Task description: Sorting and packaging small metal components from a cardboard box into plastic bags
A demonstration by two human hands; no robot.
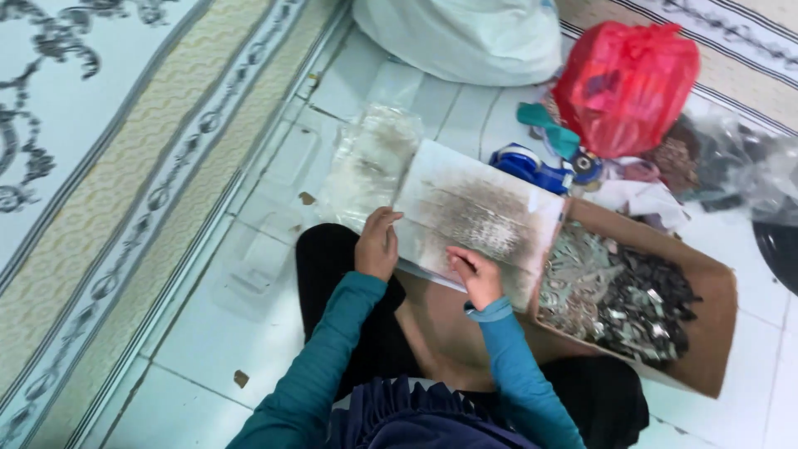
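White, grey-smudged board (478,212) lies across the person's lap, over the tiled floor (208,333). The left hand (376,244) rests on its near left edge, fingers curled over it — a loose grip. The right hand (475,274) presses its near edge, fingers bent; whether it pinches anything I cannot tell. Just right sits a cardboard box (715,316) of small metal pieces (615,299) — a red bag (625,83) beyond.

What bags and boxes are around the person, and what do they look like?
Red plastic bag: top right, bulging, knotted.
White sack: top centre, big and rounded.
Cardboard box: right of the knees, brown, holding small grey and dark pieces.
Clear plastic bags: beyond the left hand, flat, crinkly.
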